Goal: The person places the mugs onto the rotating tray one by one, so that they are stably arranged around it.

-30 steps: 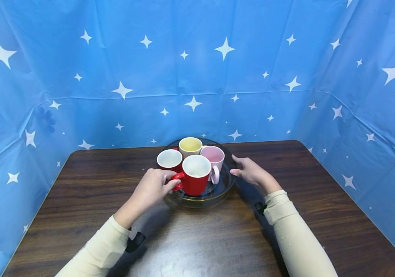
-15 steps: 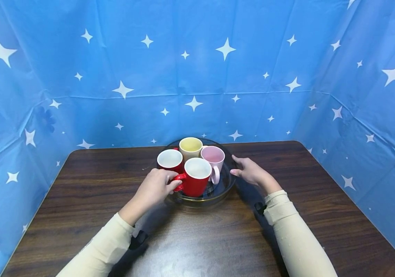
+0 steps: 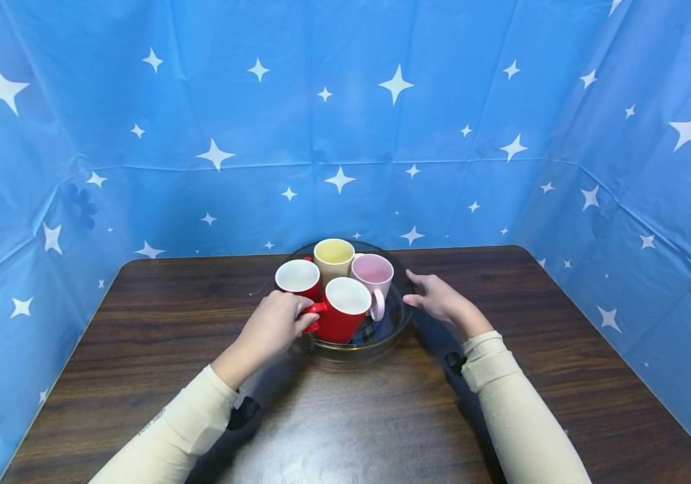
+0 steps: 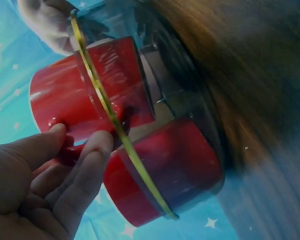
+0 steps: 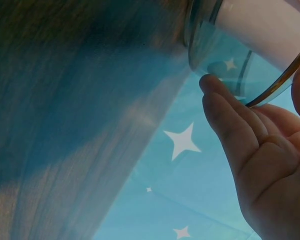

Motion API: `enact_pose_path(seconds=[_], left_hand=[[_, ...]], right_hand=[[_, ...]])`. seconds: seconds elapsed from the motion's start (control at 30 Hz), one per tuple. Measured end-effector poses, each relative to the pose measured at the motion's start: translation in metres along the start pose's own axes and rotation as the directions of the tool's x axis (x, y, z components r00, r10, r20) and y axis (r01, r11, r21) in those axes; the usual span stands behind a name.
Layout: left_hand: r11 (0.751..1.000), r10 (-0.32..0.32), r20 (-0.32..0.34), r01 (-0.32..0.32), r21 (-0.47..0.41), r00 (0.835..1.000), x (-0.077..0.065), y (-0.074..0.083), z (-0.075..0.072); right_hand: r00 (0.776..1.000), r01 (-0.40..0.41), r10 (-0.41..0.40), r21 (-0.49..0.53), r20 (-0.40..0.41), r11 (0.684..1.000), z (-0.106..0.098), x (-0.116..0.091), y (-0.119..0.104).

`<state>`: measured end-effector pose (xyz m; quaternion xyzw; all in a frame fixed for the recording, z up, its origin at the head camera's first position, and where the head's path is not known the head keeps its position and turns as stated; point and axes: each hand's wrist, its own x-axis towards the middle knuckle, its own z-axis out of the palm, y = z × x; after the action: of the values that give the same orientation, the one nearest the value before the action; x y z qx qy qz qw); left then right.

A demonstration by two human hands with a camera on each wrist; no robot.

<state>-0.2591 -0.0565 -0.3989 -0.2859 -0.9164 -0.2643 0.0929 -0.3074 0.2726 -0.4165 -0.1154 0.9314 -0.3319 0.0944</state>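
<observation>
In the head view, my left hand (image 3: 269, 329) pinches the handle of the front red mug (image 3: 341, 324), white inside and tipped slightly to the right. This mug is within a clear glass bowl (image 3: 376, 345), with its base low behind the gold-edged rim. The left wrist view shows thumb and fingertips on the handle (image 4: 70, 152). My right hand (image 3: 442, 302) holds the bowl's right edge, thumb at the rim and fingers against the outer wall. Also in the bowl are a second red mug (image 3: 298, 277), a yellow mug (image 3: 333, 254) and a pink mug (image 3: 374, 271).
The bowl stands toward the back of a dark wood table (image 3: 376, 410). A blue curtain (image 3: 345, 121) with white stars surrounds the back and sides. The pink mug's handle (image 3: 378, 306) points forward, close to the front red mug.
The front red mug has shifted a little to the right and down in the head view and now tips slightly. My left hand has moved with it; the right hand has stayed in place.
</observation>
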Motion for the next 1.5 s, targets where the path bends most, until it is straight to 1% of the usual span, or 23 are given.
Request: enact_pose_path(seconds=[0.07, 0.17, 0.3, 0.4, 0.57, 0.9, 1.2, 1.5], left_hand=[[1.0, 0.009, -0.014, -0.009, 0.024, 1.0, 0.001, 0.002, -0.001], [0.999, 0.018, -0.026, -0.017, 0.048, 1.0, 0.003, 0.004, -0.002], [0.999, 0.01, -0.015, -0.009, 0.036, 1.0, 0.006, 0.008, 0.0], [1.0, -0.011, 0.008, 0.011, 0.011, 1.0, 0.008, 0.01, 0.001], [0.997, -0.071, 0.038, 0.072, -0.02, 0.997, 0.009, 0.012, 0.003], [0.994, -0.102, 0.036, 0.103, -0.025, 0.994, 0.011, 0.008, 0.008], [0.998, -0.055, 0.07, 0.055, 0.004, 0.996, 0.012, -0.003, 0.007], [0.999, -0.011, 0.057, 0.009, 0.031, 0.998, 0.013, -0.019, 0.012]], right_hand=[[1.0, -0.009, 0.009, -0.001, 0.002, 1.0, -0.001, 0.001, 0.001], [1.0, 0.001, -0.001, -0.013, 0.001, 1.0, -0.001, 0.003, 0.003], [1.0, 0.004, -0.004, 0.003, 0.001, 1.0, 0.0, 0.003, 0.002], [1.0, -0.001, 0.001, 0.013, 0.002, 1.0, 0.0, 0.002, 0.002], [1.0, 0.004, -0.004, 0.01, 0.002, 1.0, 0.0, 0.002, 0.001], [1.0, -0.005, 0.005, 0.013, 0.004, 1.0, 0.0, 0.004, 0.004], [1.0, 0.009, -0.009, 0.007, -0.002, 1.0, -0.001, 0.003, 0.003], [1.0, -0.001, 0.001, 0.02, 0.004, 1.0, 0.0, 0.003, 0.001]])
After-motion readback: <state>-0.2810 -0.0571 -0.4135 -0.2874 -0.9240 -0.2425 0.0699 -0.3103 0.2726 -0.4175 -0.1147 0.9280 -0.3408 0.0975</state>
